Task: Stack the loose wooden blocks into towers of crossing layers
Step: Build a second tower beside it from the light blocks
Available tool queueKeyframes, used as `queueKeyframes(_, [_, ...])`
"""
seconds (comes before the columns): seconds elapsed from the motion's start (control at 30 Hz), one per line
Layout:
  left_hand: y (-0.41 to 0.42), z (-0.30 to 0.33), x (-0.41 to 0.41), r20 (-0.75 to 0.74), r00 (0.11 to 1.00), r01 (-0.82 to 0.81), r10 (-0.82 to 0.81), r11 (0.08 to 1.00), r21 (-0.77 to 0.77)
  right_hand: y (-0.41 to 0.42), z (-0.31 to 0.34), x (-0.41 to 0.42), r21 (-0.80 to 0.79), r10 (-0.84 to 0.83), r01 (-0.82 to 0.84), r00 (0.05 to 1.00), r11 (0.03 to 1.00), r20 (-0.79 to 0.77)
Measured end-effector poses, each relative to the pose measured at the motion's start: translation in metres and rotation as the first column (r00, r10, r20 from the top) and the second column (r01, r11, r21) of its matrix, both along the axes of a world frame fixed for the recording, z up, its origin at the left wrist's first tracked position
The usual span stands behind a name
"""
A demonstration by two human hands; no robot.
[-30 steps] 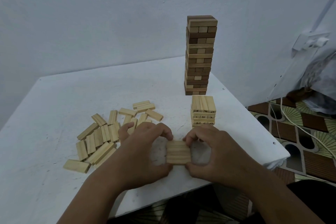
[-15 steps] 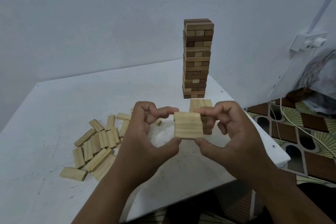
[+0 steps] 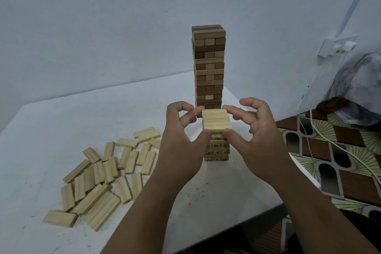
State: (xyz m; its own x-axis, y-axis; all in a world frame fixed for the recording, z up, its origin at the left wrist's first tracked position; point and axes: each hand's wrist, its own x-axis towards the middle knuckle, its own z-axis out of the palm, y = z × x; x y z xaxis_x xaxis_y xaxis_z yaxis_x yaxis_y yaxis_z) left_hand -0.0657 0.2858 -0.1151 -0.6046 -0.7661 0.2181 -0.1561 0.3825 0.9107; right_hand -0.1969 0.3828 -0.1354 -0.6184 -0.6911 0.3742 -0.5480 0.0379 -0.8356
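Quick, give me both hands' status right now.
Left hand: closed on the layer of pale blocks, pinching its left side.
Right hand: closed on the same layer, pinching its right side above the short tower.

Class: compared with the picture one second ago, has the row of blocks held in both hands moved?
Yes. The row of blocks rose off the table and went away from the person, now over the short tower.

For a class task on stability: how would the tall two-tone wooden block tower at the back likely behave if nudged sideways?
The tall two-tone wooden block tower is narrow for its height, so it would probably tip or shed blocks rather than slide. Its layers appear merely stacked, so likely fragile. It stands near the white table far edge, so blocks might fall off.
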Motion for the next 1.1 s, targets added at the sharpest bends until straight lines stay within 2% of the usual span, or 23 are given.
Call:
queueKeyframes(0.3, [0.000, -0.010, -0.006, 0.072, 0.997, -0.035, 0.035, 0.999, -0.008, 0.000, -0.005, -0.008, 0.067, -0.013, 0.009, 0.999, 0.998, 0.053])
queueKeyframes(0.67, [0.002, -0.010, -0.004, 0.068, 0.997, -0.032, 0.028, 0.998, 0.054, 0.001, -0.006, -0.007, 0.064, 0.010, -0.013, 0.999, 0.998, 0.043])
queueKeyframes(0.77, [0.003, -0.006, -0.003, -0.002, 1.000, -0.020, 0.021, 0.990, 0.141, 0.004, -0.001, -0.007, 0.044, 0.053, -0.058, 0.992, 0.997, 0.111])
queueKeyframes(0.83, [0.004, -0.003, -0.003, -0.063, 0.996, -0.049, 0.067, 0.967, 0.248, 0.006, 0.001, -0.006, -0.012, 0.072, -0.071, 0.973, 0.997, 0.220])
queueKeyframes(0.9, [0.006, -0.005, -0.004, -0.041, 0.993, -0.097, 0.114, 0.953, 0.288, 0.006, 0.001, -0.002, -0.003, 0.048, -0.049, 0.962, 0.999, 0.270])
queueKeyframes(1.0, [0.011, -0.014, -0.008, 0.151, 0.981, -0.153, 0.118, 0.957, 0.247, 0.001, -0.009, 0.008, 0.155, -0.046, 0.026, 0.990, 0.988, 0.131])
queueKeyframes(1.1, [0.016, -0.023, -0.014, 0.220, 0.967, -0.179, 0.127, 0.954, 0.238, -0.007, -0.026, 0.013, 0.209, -0.100, 0.097, 0.995, 0.973, 0.001])
